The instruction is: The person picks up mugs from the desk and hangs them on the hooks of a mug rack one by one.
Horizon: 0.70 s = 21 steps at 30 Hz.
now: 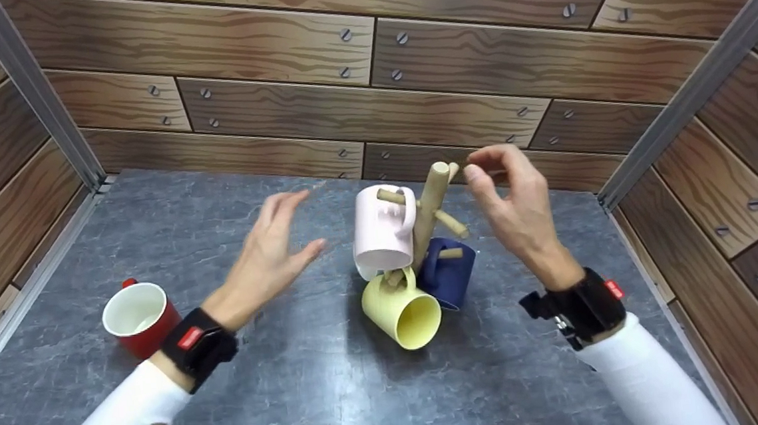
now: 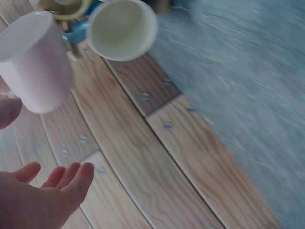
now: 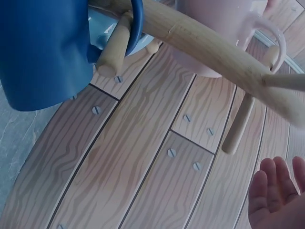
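Observation:
A wooden mug tree (image 1: 427, 219) stands on the table. A pale pink mug (image 1: 380, 229) hangs high on its left. Below hang a yellow mug (image 1: 402, 311), tilted mouth toward me, and a navy mug (image 1: 449, 277) at the right. Part of a light blue item (image 3: 102, 28) shows behind the navy mug in the right wrist view. My left hand (image 1: 265, 257) is apart from the pink mug, fingers extended and thumb spread. Near the upper right peg (image 1: 454, 170), my right hand (image 1: 518, 203) has loosely bent fingers and holds nothing.
A red mug (image 1: 139, 319) with a white inside stands upright at the left, close to my left wrist. Wood-patterned walls (image 1: 279, 119) enclose the grey marbled table (image 1: 285, 392) at the back and sides. Metal rails (image 1: 30, 90) run along the corners.

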Available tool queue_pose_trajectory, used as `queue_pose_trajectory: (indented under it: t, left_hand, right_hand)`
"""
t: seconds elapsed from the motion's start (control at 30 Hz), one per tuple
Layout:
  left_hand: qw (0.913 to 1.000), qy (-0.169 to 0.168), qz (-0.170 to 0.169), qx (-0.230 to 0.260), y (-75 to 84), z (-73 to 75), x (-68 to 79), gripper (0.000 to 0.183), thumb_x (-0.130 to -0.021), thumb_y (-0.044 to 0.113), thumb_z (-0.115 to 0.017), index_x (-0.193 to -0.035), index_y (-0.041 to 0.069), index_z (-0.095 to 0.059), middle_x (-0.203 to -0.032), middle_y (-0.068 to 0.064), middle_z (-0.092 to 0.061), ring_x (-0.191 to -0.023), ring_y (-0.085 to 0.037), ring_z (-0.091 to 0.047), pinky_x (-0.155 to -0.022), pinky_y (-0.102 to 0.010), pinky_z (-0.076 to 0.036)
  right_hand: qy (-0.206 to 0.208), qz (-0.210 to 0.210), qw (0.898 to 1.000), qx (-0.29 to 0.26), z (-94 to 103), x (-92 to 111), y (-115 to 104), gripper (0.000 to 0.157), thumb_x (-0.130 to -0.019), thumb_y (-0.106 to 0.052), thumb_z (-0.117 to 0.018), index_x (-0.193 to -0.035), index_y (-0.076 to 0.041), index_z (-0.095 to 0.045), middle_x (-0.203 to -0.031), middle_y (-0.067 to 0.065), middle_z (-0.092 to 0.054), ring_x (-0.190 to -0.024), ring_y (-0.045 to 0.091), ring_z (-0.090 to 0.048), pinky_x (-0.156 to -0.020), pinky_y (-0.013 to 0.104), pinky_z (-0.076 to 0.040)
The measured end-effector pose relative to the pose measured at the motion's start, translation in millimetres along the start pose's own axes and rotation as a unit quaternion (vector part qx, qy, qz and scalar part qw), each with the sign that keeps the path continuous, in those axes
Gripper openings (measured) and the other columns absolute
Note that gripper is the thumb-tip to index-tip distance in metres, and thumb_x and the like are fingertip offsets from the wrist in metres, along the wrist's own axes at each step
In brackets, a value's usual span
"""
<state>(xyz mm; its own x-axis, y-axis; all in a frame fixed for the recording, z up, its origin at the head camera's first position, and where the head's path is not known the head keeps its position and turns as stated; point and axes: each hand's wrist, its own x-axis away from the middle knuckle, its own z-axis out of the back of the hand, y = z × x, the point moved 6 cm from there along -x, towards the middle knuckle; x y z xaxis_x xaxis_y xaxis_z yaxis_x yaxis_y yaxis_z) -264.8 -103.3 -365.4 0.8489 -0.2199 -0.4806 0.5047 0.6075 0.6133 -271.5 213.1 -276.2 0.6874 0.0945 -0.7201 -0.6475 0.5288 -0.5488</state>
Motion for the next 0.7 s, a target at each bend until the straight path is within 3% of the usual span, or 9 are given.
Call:
queue_pose_trajectory:
  t: [0.3,0.43,0.57,0.7]
  left_hand:
    - [0.9975,0.024,0.0,-0.067,-47.3,31.7,26.3,0.07,-0.087,0.012,-0.083,-0.146,-0.004,-0.049,-0.141,-0.024,-0.05,-0.126,-0.041,-0.054,-0.11,-0.054,-0.044]
    - [0.994,0.031,0.008,-0.104,-66.7,46.9,38.9,0.068,-0.085,0.011,-0.084,-0.142,-0.007,-0.051,-0.14,-0.027,-0.05,-0.126,-0.046,-0.052,-0.111,-0.059,-0.041]
    - [0.9883,0.014,0.046,-0.144,-85.0,58.6,54.1,0.065,-0.087,0.017,-0.082,-0.14,-0.007,-0.053,-0.141,-0.027,-0.051,-0.128,-0.049,-0.049,-0.11,-0.067,-0.035]
    - [0.9756,-0.01,0.104,-0.193,-104.9,68.6,72.6,0.064,-0.09,0.027,-0.079,-0.139,-0.007,-0.054,-0.143,-0.029,-0.051,-0.133,-0.053,-0.043,-0.107,-0.084,-0.02]
  right_hand:
    - [0.017,-0.022,0.999,0.033,21.8,12,10,0.029,-0.096,-0.012,-0.067,-0.122,0.0,-0.068,-0.113,0.01,-0.068,-0.101,0.011,-0.059,-0.084,0.02,-0.048]
    - [0.016,-0.021,0.999,0.046,28.4,17,14,0.033,-0.096,-0.015,-0.067,-0.126,-0.001,-0.067,-0.128,0.01,-0.064,-0.116,0.016,-0.057,-0.088,0.02,-0.048]
    - [0.013,-0.028,0.998,0.057,32.5,22,22,0.037,-0.098,-0.019,-0.065,-0.13,-0.002,-0.066,-0.138,0.009,-0.06,-0.128,0.02,-0.053,-0.093,0.021,-0.046]
    - [0.004,-0.042,0.997,0.062,32.5,30,32,0.039,-0.099,-0.02,-0.063,-0.132,0.001,-0.063,-0.142,0.012,-0.058,-0.129,0.022,-0.053,-0.093,0.022,-0.046]
